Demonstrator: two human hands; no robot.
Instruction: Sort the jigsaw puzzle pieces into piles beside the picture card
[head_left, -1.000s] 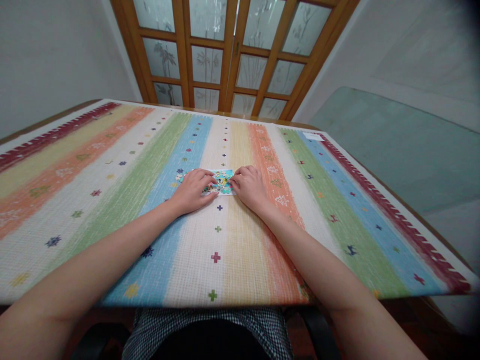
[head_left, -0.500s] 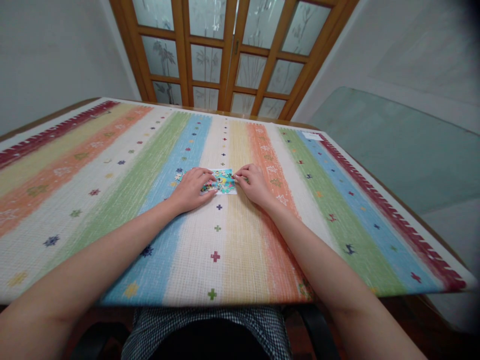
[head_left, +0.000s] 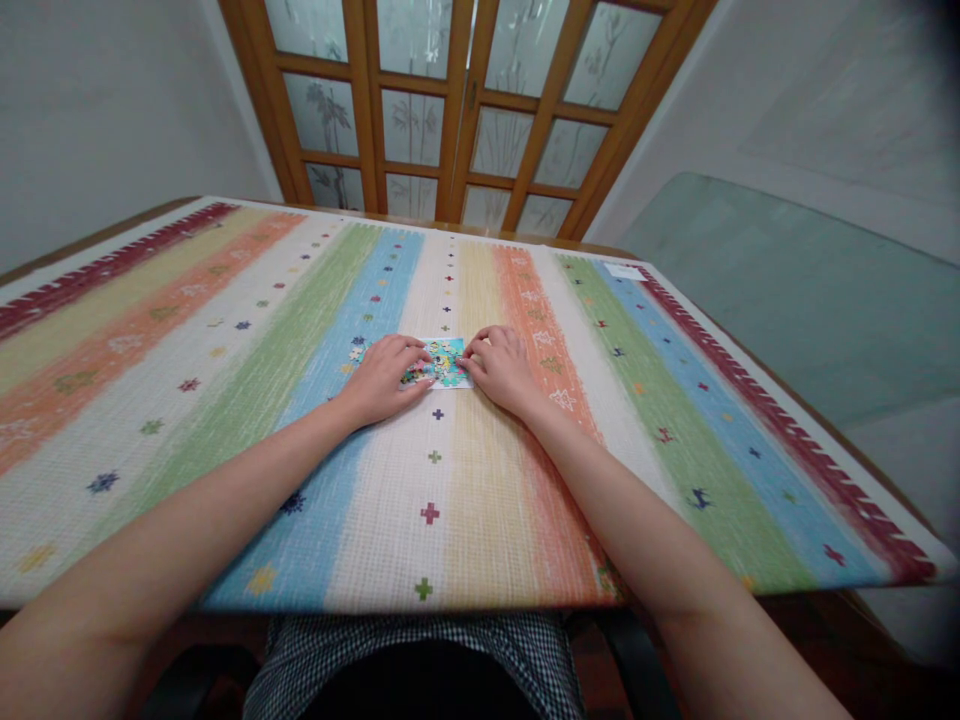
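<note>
A small jigsaw puzzle in turquoise with bright colours lies on the striped tablecloth, partly covered by my fingers. My left hand rests at its left side, with the thumb along the near edge and the fingers apart over the left part. At the right edge, my right hand pinches what looks like a puzzle piece; its fingertips touch the puzzle and mostly hide the piece. A few loose puzzle pieces lie beyond my left hand.
The cloth covers a wide table whose near edge runs just in front of my lap. A white slip lies at the far right. Wooden doors with glass panes stand behind the table, and a pale green panel is at the right.
My right hand has shifted slightly left, its fingertips now further over the puzzle's right part. My left hand has barely moved.
</note>
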